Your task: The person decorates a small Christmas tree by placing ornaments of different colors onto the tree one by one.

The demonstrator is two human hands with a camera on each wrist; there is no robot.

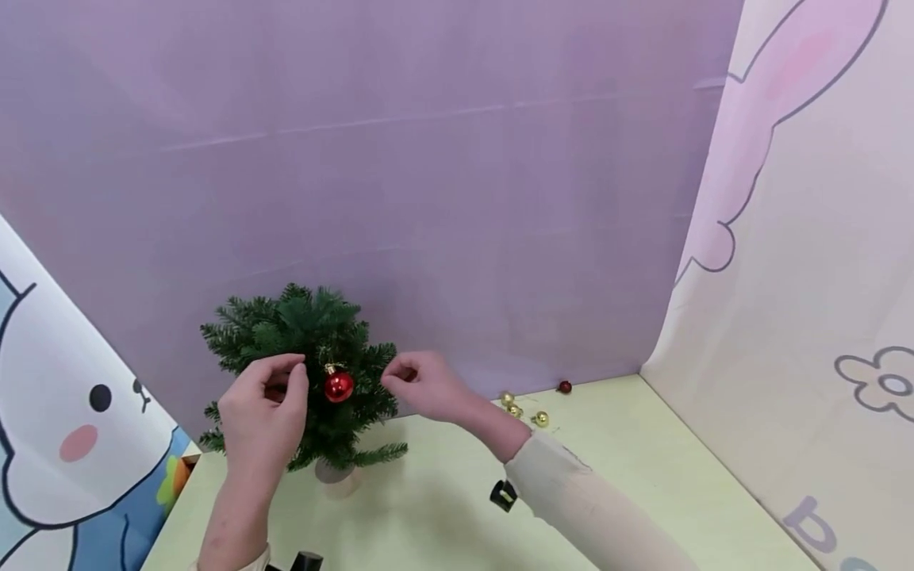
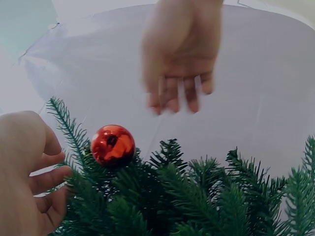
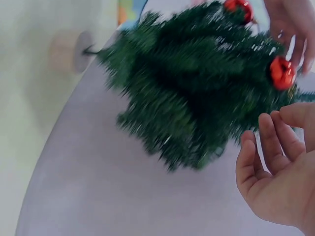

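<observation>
A small green artificial Christmas tree stands on a round wooden base. On its front hangs a shiny red bauble with a gold cap. Two red baubles show in the right wrist view, one near the treetop and another at the upper edge. My left hand is at the tree's left front, fingers loosely bent and nothing seen in them; whether they touch needles is unclear. To the bauble's right, my right hand hovers with bent fingers, holding nothing visible. It is blurred in the left wrist view.
Several gold baubles and a dark red bauble lie at the back of the pale green table. A purple backdrop rises behind. Printed panels stand at both sides. Black devices are at my wrists.
</observation>
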